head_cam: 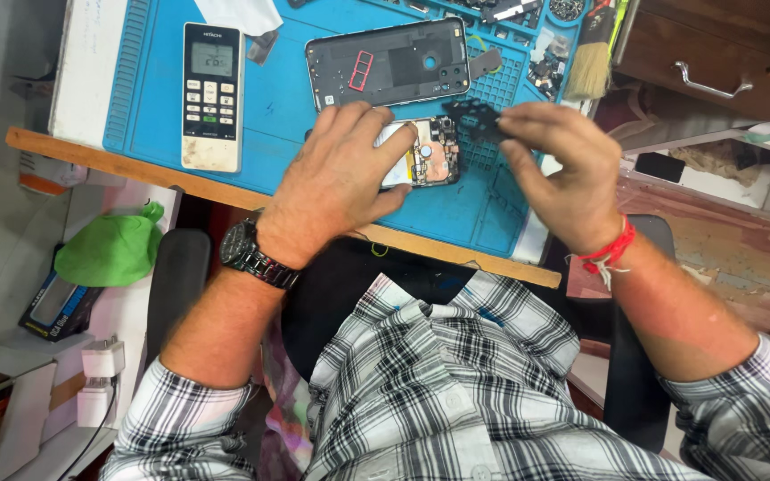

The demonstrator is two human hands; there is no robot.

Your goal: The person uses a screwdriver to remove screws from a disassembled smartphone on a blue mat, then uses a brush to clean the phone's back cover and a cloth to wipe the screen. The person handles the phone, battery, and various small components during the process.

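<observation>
Your left hand (pixel 336 183) lay flat, pinning the opened phone (pixel 430 160) on the blue mat (pixel 287 98), long axis 9-to-3. Your right hand (pixel 559 174) pinched a black cover piece (pixel 474 116), at 2 o'clock off the phone and nearer it.

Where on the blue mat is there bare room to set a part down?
Bare blue mat lies between the remote control and the phone back cover. Crowded: the top-right trays by the brush.
</observation>
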